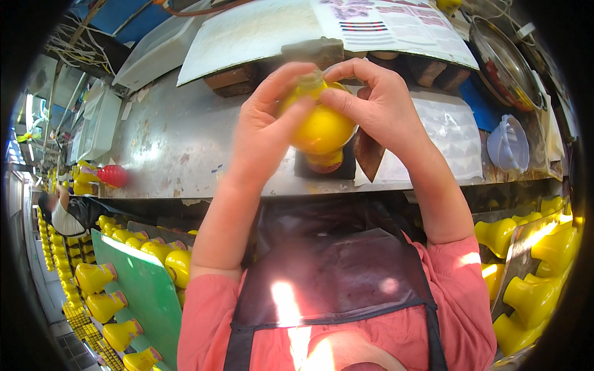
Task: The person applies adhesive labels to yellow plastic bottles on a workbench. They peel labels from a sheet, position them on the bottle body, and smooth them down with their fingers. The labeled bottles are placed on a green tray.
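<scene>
Two hands are around a shiny yellow vase point(328, 131) over the metal desk point(167, 142).
The right hand point(380, 96) is bent, with its thumb and pointer finger holding the top, near a clear bit point(309, 80); the left hand point(263, 117) is half curled over the left side, but blurry, so I cannot tell if it grips. The vase's thin end is down by a dark pad point(346, 169). It looks smooth, so it could slip if the fingers go loose, or get scratched if it bumps the brown wedge point(369, 154) close by. The printed sheet point(393, 28) up top has tiny writing I can't read. Other yellow vases point(102, 306) have little pink labels, too small to read. I see no clear brand.
</scene>
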Demonstrator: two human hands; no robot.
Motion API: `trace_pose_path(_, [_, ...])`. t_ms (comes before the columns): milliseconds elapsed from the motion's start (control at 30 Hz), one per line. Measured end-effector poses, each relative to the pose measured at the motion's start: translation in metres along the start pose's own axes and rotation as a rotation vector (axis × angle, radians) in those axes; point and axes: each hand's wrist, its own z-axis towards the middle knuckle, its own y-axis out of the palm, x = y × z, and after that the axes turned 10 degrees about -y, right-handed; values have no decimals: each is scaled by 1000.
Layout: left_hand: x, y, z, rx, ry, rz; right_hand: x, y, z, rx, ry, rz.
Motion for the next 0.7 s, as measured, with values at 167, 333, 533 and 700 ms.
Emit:
trace_pose_path(167, [-1, -4, 1, -10, 8, 52, -3, -1, 2, -36, 40, 17])
trace_pose_path(333, [-2, -4, 0, -12, -6, 41, -9, -6, 2, -108, 125, 52])
trace_pose_path(533, [-2, -1, 4, 5, 14, -33, -5, -1, -1, -47, 7, -29])
trace_pose_path(700, [12, 1, 6, 97, 65, 121, -22, 6, -18, 153, -40, -46])
